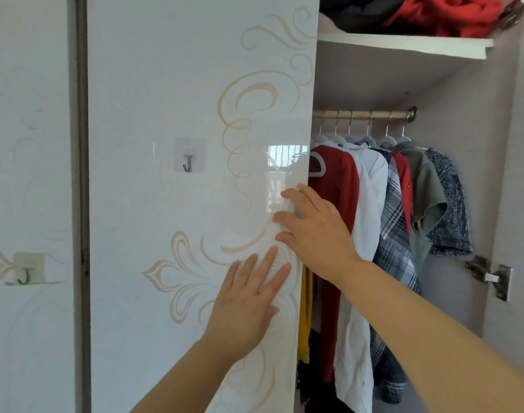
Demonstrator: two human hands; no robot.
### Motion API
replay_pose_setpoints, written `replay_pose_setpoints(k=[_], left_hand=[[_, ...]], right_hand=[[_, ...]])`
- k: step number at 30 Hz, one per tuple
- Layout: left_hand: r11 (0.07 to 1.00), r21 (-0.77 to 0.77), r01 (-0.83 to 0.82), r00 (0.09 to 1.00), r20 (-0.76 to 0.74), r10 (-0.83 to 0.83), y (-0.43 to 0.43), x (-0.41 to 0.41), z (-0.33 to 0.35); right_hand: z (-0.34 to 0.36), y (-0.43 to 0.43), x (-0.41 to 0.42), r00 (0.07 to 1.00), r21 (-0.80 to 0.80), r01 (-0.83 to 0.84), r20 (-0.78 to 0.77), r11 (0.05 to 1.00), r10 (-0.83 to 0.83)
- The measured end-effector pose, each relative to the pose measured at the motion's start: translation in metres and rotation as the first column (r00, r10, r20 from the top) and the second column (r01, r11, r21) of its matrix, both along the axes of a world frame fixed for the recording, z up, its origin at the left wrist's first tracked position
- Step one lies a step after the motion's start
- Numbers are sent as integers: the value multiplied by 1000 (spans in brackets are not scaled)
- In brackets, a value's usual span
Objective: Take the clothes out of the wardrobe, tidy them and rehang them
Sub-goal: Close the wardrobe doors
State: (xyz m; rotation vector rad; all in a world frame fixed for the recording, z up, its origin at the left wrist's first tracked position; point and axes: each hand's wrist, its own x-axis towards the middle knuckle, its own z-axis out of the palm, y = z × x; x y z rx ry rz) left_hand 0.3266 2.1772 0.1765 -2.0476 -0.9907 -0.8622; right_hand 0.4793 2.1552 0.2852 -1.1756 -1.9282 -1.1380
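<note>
L hand (248,299) & R hand (314,231) are lying flat on the white wardrobe door (180,99); the clothes are hanging inside, to the right.

Both hands are pressing near the door's right edge w/ fingers straight, gripping nothing. On the rail (362,114), left to right, are hanging: dark-red top (341,198), white shirt (371,198), grey plaid shirt (393,210), red garment (405,180), green shirt (424,198), blue-speckled top (451,204). The door is covering the rail's left end; a yellow garment (306,308) is showing only as a strip. Red & dark items on the upper shelf (403,44) are getting cut off at the top. The wardrobe bottom is too dark to make out.
</note>
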Motion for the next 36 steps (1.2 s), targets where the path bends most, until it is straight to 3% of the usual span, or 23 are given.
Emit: replay_pose_setpoints(k=[9,15,20,24,31,36], left_hand=[[989,120,88,996,23,-91,70,12,-14],[965,174,195,978,43,-206,97,10,-24],[962,167,218,972,52,-229,86,13,-20],[963,40,267,956,117,-270,66,16,-10],[814,6,580,804,155,-574,9,71,-9],[632,-53,773,631,159,-759,-62,131,-11]], right_hand=[[-1,51,12,995,-80,-19,-100,997,11],[-4,64,13,993,-13,-54,-106,998,52],[-10,54,4,987,-73,18,-160,997,-29],[-34,14,14,968,-99,171,-168,980,-186],[-106,-121,60,722,-227,569,-323,790,-612],[-131,-220,72,542,-251,726,-364,640,-758]])
